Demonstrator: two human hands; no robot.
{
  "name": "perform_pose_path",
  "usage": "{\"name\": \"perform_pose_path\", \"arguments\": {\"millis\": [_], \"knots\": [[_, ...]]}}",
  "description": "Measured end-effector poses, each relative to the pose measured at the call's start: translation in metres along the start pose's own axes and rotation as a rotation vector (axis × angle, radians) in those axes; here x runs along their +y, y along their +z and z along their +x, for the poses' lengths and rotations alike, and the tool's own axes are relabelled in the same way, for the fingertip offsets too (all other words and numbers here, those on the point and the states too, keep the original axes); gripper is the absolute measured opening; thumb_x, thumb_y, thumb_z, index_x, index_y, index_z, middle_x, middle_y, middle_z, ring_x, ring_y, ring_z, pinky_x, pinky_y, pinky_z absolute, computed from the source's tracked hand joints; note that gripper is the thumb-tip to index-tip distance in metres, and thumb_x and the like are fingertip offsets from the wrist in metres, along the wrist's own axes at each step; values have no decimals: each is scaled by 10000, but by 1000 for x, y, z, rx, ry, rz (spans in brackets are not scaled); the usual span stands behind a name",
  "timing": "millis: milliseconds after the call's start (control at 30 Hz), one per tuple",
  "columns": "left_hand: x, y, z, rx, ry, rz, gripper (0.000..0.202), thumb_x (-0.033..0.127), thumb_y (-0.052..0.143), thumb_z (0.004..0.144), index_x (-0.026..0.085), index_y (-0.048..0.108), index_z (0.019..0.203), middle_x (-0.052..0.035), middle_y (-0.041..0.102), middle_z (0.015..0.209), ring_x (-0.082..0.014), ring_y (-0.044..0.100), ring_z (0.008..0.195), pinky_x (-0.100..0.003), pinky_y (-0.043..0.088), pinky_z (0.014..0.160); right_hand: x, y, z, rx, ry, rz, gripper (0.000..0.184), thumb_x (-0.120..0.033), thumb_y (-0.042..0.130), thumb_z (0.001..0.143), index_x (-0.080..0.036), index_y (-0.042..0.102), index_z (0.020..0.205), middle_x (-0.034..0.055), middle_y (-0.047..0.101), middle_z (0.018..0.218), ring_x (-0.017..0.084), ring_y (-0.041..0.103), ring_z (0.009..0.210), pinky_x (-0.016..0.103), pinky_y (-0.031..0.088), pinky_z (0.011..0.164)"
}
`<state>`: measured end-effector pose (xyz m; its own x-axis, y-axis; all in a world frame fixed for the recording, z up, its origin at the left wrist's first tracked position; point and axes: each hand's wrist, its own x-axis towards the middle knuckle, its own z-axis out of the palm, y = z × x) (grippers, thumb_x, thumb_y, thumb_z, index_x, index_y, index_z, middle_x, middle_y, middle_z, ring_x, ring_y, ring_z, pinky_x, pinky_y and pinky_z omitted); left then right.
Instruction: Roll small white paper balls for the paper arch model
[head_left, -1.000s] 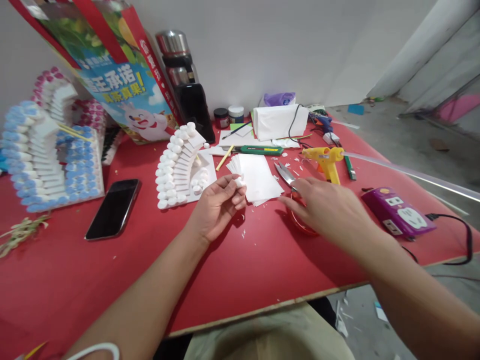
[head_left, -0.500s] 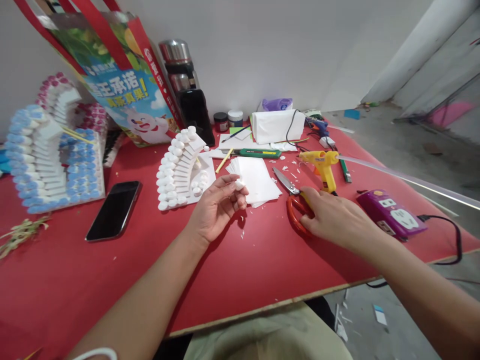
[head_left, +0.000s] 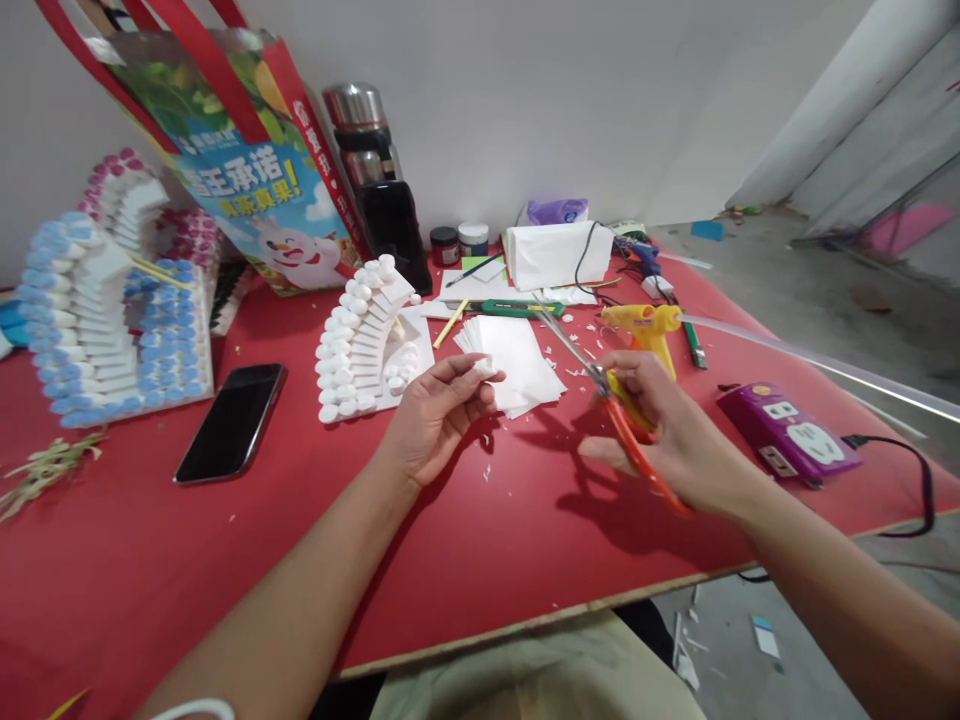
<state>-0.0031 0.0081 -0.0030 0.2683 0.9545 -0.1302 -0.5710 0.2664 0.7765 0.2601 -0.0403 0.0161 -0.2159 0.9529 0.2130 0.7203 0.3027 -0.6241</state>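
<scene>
My left hand pinches a small white piece between thumb and fingers; its kind is hard to make out. My right hand grips a pair of scissors by the red-orange handle, lifted off the table with the blades pointing away and to the left. A stack of white paper sheets lies just beyond my left hand. Left of that hand stands a white curved stepped model edged with small round white pieces. A yellow glue gun with a clear glue stick is behind my right hand.
A black phone lies at left, near a blue-and-white stepped model. A printed bag and a steel flask stand behind. A green utility knife lies beyond the paper. A purple power strip sits at right.
My right hand has raised the scissors from the tabletop and turned them, so the blades now rise toward the paper. My left hand has stayed nearly in place with its white piece.
</scene>
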Motion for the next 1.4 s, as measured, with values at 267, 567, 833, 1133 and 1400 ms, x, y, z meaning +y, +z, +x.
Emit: {"name": "perform_pose_path", "arguments": {"millis": [267,567,833,1133,1400], "knots": [[-1,7,-2,5,13,9,176,166,865,764,104,736,865,-32,696,748,-108,667,696,-232,600,750,-28,28,19,-57,-147,-69,675,-613,784,771,-231,464,1227,114,658,1183,278,656,972,389,520,825],[-4,2,-2,-11,128,131,226,193,860,774,162,752,970,-25,718,788,-141,697,726,-279,581,791,-27,36,20,-95,-109,-121,664,-624,741,793,-222,471,1247,104,664,1091,266,651,864,357,482,711],[-5,8,-3,10,137,189,154,229,840,806,146,739,888,-32,714,769,-135,673,697,-287,581,775,-26,39,19,-129,-53,-126,682,-669,710,810,-222,496,1278,123,649,1091,280,647,867,390,501,740],[-2,11,-6,65,252,359,145,208,829,803,194,747,922,-10,722,762,-134,655,669,-264,547,713,-28,39,19,-133,-101,-158,788,-774,662,787,-176,516,1279,152,626,1088,317,634,911,433,506,779],[-3,13,-7,21,269,359,75,210,799,845,173,738,868,-6,701,744,-116,644,670,-237,540,716,-25,42,17,-116,-83,-124,629,-717,609,879,-196,532,1224,119,654,1017,293,641,867,363,473,710]]}}
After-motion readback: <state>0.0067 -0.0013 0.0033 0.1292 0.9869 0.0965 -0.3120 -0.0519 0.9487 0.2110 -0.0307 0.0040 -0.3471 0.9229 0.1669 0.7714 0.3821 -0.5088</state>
